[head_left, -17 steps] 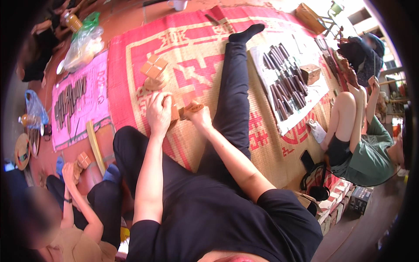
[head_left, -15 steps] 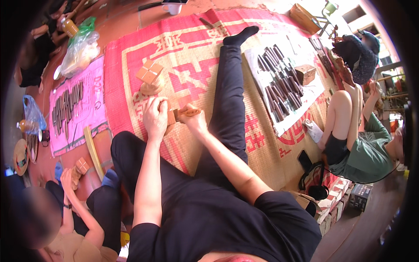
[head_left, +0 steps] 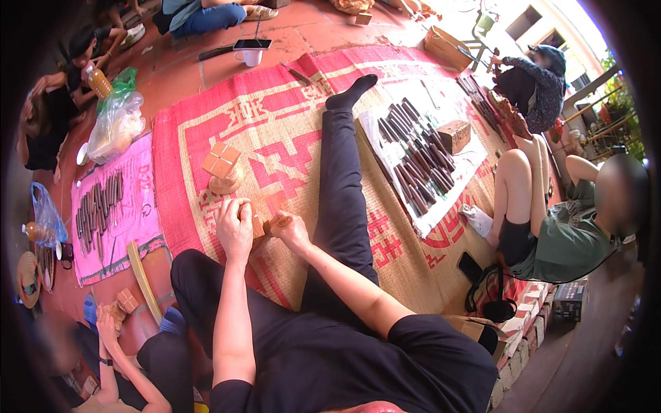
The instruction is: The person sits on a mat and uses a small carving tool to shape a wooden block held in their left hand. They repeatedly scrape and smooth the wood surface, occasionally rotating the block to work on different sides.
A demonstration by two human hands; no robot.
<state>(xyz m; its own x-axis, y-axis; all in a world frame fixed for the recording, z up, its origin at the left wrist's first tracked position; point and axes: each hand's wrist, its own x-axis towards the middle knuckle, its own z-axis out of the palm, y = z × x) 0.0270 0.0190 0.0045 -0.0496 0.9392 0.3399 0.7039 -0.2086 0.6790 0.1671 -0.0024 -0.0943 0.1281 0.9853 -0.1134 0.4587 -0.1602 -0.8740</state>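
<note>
My left hand [head_left: 234,224] is closed around a small brown wooden block [head_left: 258,226] above the woven mat, its fingers curled over the far side. Just to the right, my right hand [head_left: 292,233] grips a wooden-handled tool [head_left: 284,221]. The butt of the handle points upward out of the fist, close against the block, and the working end is hidden. Beyond my left hand, a square wooden block with pale crossed lines [head_left: 222,160] rests on a rounded pale wooden piece [head_left: 228,182].
Several dark-handled tools [head_left: 416,155] lie on a white sheet to the right, beside a brick-like block [head_left: 454,136]. More tools [head_left: 100,210] cover a pink cloth [head_left: 131,237] at left. My stretched leg [head_left: 341,186] crosses the red-patterned mat [head_left: 289,131]. People sit on both sides.
The whole view has shifted, so the mat and both hands appear lower and slightly left. The tool handle, lying sideways before, now shows its end pointing up. Both grips hold.
</note>
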